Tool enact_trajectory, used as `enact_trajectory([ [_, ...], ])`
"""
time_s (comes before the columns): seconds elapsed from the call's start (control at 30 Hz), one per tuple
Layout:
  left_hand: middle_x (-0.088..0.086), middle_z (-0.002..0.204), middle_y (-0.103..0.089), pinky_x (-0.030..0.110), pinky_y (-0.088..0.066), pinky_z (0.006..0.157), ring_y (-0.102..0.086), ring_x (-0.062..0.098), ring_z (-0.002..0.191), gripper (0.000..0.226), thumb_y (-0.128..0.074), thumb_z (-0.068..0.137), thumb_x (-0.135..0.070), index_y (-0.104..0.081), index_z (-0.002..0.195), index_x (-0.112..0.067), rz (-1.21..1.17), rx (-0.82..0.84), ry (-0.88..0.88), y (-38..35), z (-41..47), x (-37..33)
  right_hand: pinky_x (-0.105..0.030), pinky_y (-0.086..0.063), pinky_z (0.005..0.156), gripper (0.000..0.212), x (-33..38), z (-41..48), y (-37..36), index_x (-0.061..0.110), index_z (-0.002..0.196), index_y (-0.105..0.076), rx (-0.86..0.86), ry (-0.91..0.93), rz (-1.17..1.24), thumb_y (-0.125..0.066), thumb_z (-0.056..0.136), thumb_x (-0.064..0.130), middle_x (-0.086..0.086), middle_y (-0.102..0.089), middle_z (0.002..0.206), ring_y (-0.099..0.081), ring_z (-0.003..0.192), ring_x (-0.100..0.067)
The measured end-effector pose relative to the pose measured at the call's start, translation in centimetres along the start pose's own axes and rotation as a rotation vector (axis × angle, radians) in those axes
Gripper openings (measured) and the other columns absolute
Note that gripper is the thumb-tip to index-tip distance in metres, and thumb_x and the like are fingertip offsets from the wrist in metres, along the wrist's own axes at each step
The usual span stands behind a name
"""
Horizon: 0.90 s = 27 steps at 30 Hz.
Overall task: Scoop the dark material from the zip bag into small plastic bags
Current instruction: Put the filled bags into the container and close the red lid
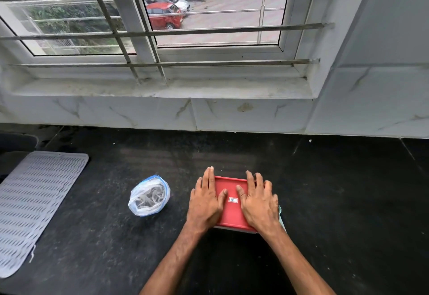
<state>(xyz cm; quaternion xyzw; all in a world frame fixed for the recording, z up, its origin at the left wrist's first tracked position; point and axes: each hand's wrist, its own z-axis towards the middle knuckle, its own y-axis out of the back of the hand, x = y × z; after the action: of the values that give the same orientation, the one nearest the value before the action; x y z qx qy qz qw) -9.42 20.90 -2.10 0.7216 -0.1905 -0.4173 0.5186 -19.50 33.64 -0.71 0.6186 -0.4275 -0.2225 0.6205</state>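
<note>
A clear zip bag (149, 195) with a blue seal holds dark material and lies on the black counter (336, 190), left of my hands. A box with a red lid (232, 211) and a small white label sits at the counter's front centre. My left hand (205, 199) lies flat on the lid's left side, fingers spread. My right hand (258, 200) lies flat on its right side. Both palms press on the lid without curling round anything. A pale green edge (281, 218) peeks out beside my right wrist. No small plastic bags or scoop show.
A grey ribbed mat (34, 206) covers the counter's left end. A marble-tiled wall and window sill (162, 88) with metal bars run along the back. A wall corner (348, 86) juts out at the right.
</note>
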Motion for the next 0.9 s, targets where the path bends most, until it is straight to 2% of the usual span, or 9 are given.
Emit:
enact_trajectory([
  [0.1, 0.001, 0.165, 0.007, 0.056, -0.004, 0.12, 0.001, 0.025, 0.152, 0.078, -0.023, 0.097, -0.057, 0.002, 0.156, -0.013, 0.18, -0.062, -0.053, 0.0, -0.2, 0.0, -0.052, -0.04, 0.103, 0.067, 0.2, -0.2, 0.2, 0.025, 0.156, -0.009, 0.013, 0.003, 0.003, -0.022, 0.099, 0.058, -0.004, -0.02, 0.16, -0.027, 0.141, -0.03],
  [0.23, 0.006, 0.164, -0.01, 0.053, -0.009, 0.117, -0.015, 0.021, 0.151, 0.072, -0.029, 0.096, -0.05, -0.021, 0.154, -0.008, 0.332, -0.119, -0.259, -0.6, 0.2, 0.3, -0.057, -0.023, 0.114, 0.067, 0.1, 0.4, -0.1, 0.026, 0.156, 0.002, 0.053, 0.011, 0.008, -0.018, 0.1, 0.057, 0.0, -0.005, 0.164, -0.007, 0.15, -0.029],
  [0.3, 0.007, 0.164, -0.009, 0.048, -0.009, 0.118, -0.011, 0.021, 0.152, 0.073, -0.03, 0.097, -0.05, -0.019, 0.155, -0.008, 0.318, -0.109, -0.304, -0.7, 0.3, 0.5, -0.059, -0.019, 0.116, 0.069, 0.0, 0.6, -0.6, 0.025, 0.156, 0.001, 0.042, 0.015, 0.008, -0.011, 0.097, 0.059, -0.001, -0.006, 0.164, -0.004, 0.151, -0.029],
  [0.37, 0.007, 0.165, -0.003, 0.043, -0.005, 0.12, -0.001, 0.019, 0.152, 0.075, -0.029, 0.097, -0.053, -0.013, 0.156, -0.009, 0.295, -0.087, -0.312, -0.9, 0.4, 0.7, -0.06, -0.024, 0.114, 0.074, 0.2, 0.5, -1.0, 0.022, 0.156, -0.009, -0.012, 0.009, 0.013, -0.007, 0.092, 0.059, -0.005, -0.016, 0.163, -0.011, 0.15, -0.031],
  [0.47, 0.003, 0.164, 0.009, 0.04, 0.003, 0.122, 0.011, 0.016, 0.151, 0.079, -0.024, 0.095, -0.057, -0.001, 0.156, -0.013, 0.244, -0.032, -0.282, -0.7, 0.5, 0.5, -0.054, -0.034, 0.111, 0.072, 0.1, 0.9, -1.4, 0.019, 0.154, -0.023, -0.086, 0.029, 0.019, -0.017, 0.093, 0.057, -0.008, -0.033, 0.156, -0.024, 0.147, -0.03],
  [0.57, 0.002, 0.163, 0.016, 0.041, 0.006, 0.122, 0.017, 0.015, 0.15, 0.082, -0.017, 0.091, -0.06, 0.004, 0.156, -0.015, 0.201, -0.008, -0.183, -0.3, 0.8, -0.4, -0.049, -0.023, 0.118, 0.077, -0.2, 2.5, -0.6, 0.023, 0.156, -0.015, -0.016, 0.119, 0.04, -0.008, 0.089, 0.061, -0.003, -0.024, 0.16, -0.015, 0.149, -0.024],
  [0.67, 0.005, 0.164, 0.006, 0.046, 0.005, 0.12, 0.009, 0.017, 0.151, 0.083, -0.017, 0.091, -0.061, -0.005, 0.156, -0.01, 0.201, -0.016, -0.105, 0.0, 1.8, -1.0, -0.051, -0.012, 0.121, 0.075, -0.2, 4.3, 0.6, 0.023, 0.156, -0.012, -0.004, 0.195, 0.058, -0.005, 0.09, 0.058, 0.001, -0.011, 0.164, -0.005, 0.151, -0.017],
  [0.77, 0.009, 0.163, -0.014, 0.048, -0.004, 0.119, -0.01, 0.022, 0.151, 0.077, -0.027, 0.094, -0.054, -0.022, 0.153, -0.004, 0.266, -0.017, -0.124, 0.7, 2.3, -1.1, -0.057, -0.024, 0.116, 0.062, 0.3, 4.0, 1.0, 0.017, 0.15, -0.034, -0.125, 0.254, 0.042, -0.021, 0.099, 0.048, -0.001, -0.03, 0.158, -0.023, 0.148, -0.016],
  [0.9, 0.005, 0.161, -0.005, 0.04, -0.011, 0.121, -0.012, 0.022, 0.151, 0.07, -0.022, 0.095, -0.044, -0.02, 0.153, -0.005, 0.221, -0.03, -0.201, 1.0, 1.9, -0.6, -0.052, -0.007, 0.121, 0.069, 0.1, 2.4, 0.1, 0.022, 0.156, -0.016, -0.053, 0.287, 0.002, -0.024, 0.098, 0.059, 0.006, -0.008, 0.164, -0.004, 0.151, -0.011],
])
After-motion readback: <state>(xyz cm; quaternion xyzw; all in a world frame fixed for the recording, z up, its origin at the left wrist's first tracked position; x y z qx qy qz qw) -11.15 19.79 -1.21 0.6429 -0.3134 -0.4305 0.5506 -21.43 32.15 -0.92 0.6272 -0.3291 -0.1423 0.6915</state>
